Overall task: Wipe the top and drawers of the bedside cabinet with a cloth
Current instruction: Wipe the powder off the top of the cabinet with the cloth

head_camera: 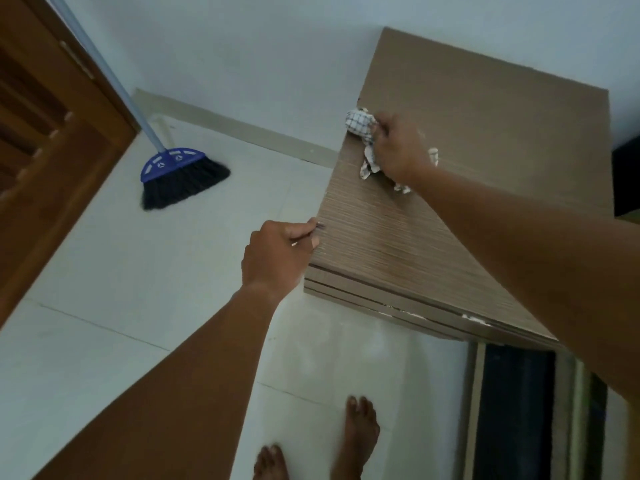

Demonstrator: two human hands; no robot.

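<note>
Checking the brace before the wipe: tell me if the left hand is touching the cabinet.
Touching. The head view shows the left hand with its fingers curled over the left edge of the cabinet top, no gap between them.

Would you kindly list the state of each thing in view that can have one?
Crumpled white checked cloth: bunched, pressed on the cabinet top.
Brown wood-grain bedside cabinet: bare top; whether the drawers are shut is unclear.
Right hand: closed on the cloth.
Left hand: gripping the cabinet's left edge.
Blue-headed black-bristled broom: leaning on the wall.
Brown wooden door: open.
</note>
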